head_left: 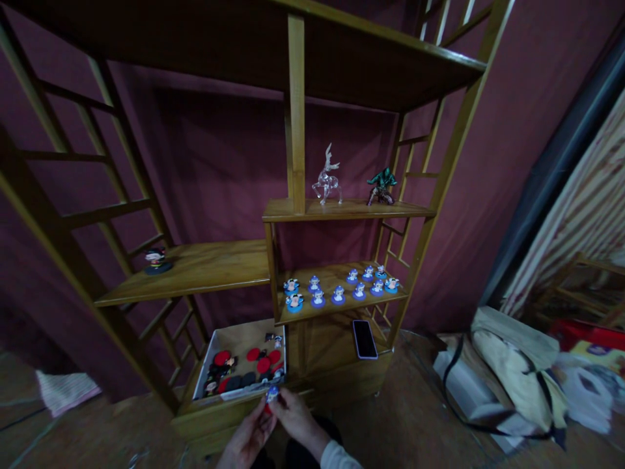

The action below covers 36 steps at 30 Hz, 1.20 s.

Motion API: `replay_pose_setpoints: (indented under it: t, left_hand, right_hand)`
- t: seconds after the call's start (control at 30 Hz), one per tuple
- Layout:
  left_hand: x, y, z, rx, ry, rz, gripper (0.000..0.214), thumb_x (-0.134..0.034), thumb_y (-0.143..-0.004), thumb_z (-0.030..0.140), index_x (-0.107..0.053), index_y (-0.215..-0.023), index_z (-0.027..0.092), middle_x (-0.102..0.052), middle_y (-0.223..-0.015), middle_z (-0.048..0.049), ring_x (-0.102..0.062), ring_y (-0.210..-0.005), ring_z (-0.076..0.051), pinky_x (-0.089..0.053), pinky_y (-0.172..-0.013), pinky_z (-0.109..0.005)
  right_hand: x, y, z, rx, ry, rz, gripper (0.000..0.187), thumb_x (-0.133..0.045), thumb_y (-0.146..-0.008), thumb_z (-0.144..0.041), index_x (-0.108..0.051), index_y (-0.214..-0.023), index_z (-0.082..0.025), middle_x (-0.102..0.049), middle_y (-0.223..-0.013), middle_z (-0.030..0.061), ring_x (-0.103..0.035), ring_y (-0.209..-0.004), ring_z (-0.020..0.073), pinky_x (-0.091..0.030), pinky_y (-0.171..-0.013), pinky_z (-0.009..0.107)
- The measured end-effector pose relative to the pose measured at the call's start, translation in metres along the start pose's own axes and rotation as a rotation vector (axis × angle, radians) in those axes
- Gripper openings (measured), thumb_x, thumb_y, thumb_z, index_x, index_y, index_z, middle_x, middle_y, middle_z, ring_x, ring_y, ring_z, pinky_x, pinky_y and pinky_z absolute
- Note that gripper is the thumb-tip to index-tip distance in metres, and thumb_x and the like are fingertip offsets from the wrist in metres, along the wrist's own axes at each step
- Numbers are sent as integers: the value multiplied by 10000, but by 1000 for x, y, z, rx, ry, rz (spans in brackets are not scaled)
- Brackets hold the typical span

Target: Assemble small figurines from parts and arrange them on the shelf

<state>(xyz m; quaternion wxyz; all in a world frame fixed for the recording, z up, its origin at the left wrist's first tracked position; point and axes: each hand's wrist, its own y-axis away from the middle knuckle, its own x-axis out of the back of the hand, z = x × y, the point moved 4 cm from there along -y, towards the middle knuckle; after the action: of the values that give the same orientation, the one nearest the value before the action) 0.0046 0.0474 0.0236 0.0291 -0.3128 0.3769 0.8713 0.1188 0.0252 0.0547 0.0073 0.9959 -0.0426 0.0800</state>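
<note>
Together, the left hand (254, 431) and right hand (297, 417) pinch a small figure (272, 393) between their fingertips — its top is blue, and red shows beneath it, though the fingers hide part of both. It is held just in front of the box (234, 337), by the near right corner. In the box lie red discs (263, 365), dark discs (249, 379) and more small pieces, some too dim to make out. To the right of the box, a phone (365, 340) lies on the cabinet's lowest board (328, 345). Above it, a shelf carries a cluster of toys (338, 295) on purple or blue bases, all upright. Higher up stand a clear statuette (328, 179) and a green one (382, 185); on the left shelf (219, 260) — well apart — is a dark-based doll (156, 259).
</note>
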Motion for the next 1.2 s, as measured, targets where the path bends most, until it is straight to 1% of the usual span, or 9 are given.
replay_pose_setpoints:
  t: [0.17, 0.27, 0.4, 0.6, 0.8, 1.0, 1.2]
  left_hand:
    - [-1, -5, -6, -91, 49, 3, 197, -499, -788, 23, -592, -939, 108, -653, -652, -39, -632, -524, -130, -531, -520, -209]
    - [0, -7, -8, -115, 72, 2, 192, -500, -790, 30, -593, -941, 104, -647, -637, -32, -625, -513, -123, -529, -520, -205]
    - [-1, -6, -7, -104, 49, 25, 154, -522, -776, 50, -591, -903, 103, -628, -596, -19, -604, -461, -116, -517, -490, -202]
    - [-6, -2, -4, -114, 37, 48, 149, -503, -768, 69, -599, -876, 105, -603, -542, -22, -598, -447, -127, -510, -496, -215]
    - [-7, 3, -1, -127, 49, 26, 143, -501, -760, 74, -602, -850, 120, -619, -568, -30, -613, -485, -139, -518, -535, -239]
    - [-4, -1, -3, -148, 57, 34, 113, -527, -767, 98, -601, -850, 120, -633, -596, -32, -621, -508, -132, -517, -562, -231]
    - [0, -7, -7, -149, 93, -23, 48, -561, -764, 81, -589, -790, 110, -650, -636, -53, -628, -542, -126, -514, -576, -218]
  right_hand:
    - [-6, 1, -2, 96, 68, 98, 279, -442, -841, -410, -628, -975, -251, -661, -960, 31, -602, -902, 207, -431, -802, 288]
    - [-9, 2, -4, 112, 116, 129, 245, -449, -840, -354, -639, -950, -244, -652, -974, 42, -590, -931, 207, -420, -822, 283]
    - [-7, 0, -3, 70, 146, 119, 217, -474, -819, -310, -650, -921, -233, -655, -962, 51, -595, -917, 208, -421, -815, 286]
    - [-2, -1, -2, 80, 197, 90, 214, -486, -792, -233, -643, -938, -229, -661, -965, 50, -601, -903, 196, -418, -805, 268]
    - [-1, -2, -3, 108, 148, 1, 263, -494, -782, -230, -628, -1007, -244, -674, -970, 38, -615, -879, 199, -430, -782, 270]
    - [-4, -5, 4, 97, 114, 13, 252, -487, -794, -290, -636, -995, -255, -683, -953, 33, -619, -878, 212, -439, -779, 287]
    - [-3, -5, 12, 94, 44, 40, 292, -482, -801, -378, -631, -1019, -253, -676, -982, 47, -614, -912, 230, -440, -817, 318]
